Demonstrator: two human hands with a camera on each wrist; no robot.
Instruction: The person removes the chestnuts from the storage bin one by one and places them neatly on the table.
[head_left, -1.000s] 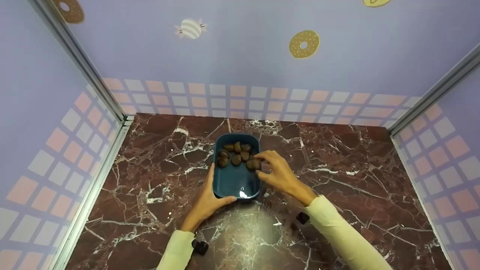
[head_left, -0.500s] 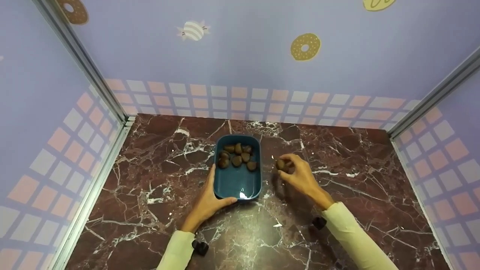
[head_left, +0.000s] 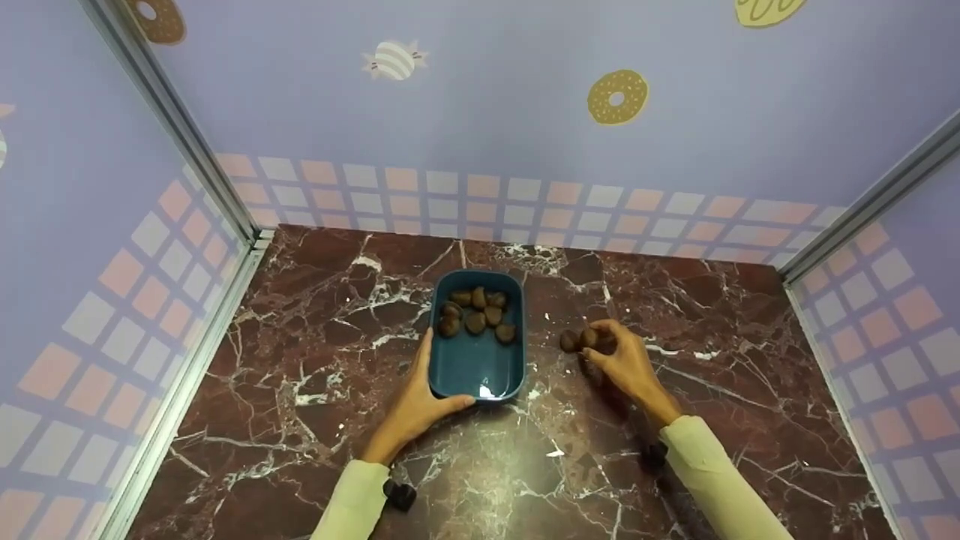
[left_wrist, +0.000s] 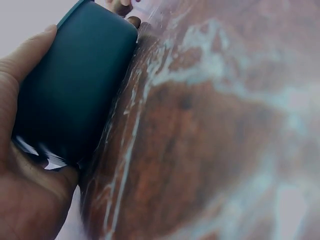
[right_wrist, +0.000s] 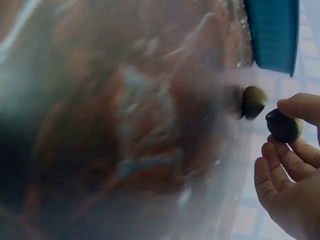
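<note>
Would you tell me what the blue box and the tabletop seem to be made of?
The blue box: probably plastic, smooth with a sheen, judging by its even colour and bright highlight. The tabletop: polished stone or a printed imitation, given its white veins and glare; which one stays open.

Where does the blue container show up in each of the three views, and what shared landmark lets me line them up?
Head: blue container just below centre, left hand at its near left corner.
Left wrist: blue container at upper left, beside that hand.
Right wrist: blue container at top right, cut off by the frame.
Shared landmark: veined marble tabletop.
</note>
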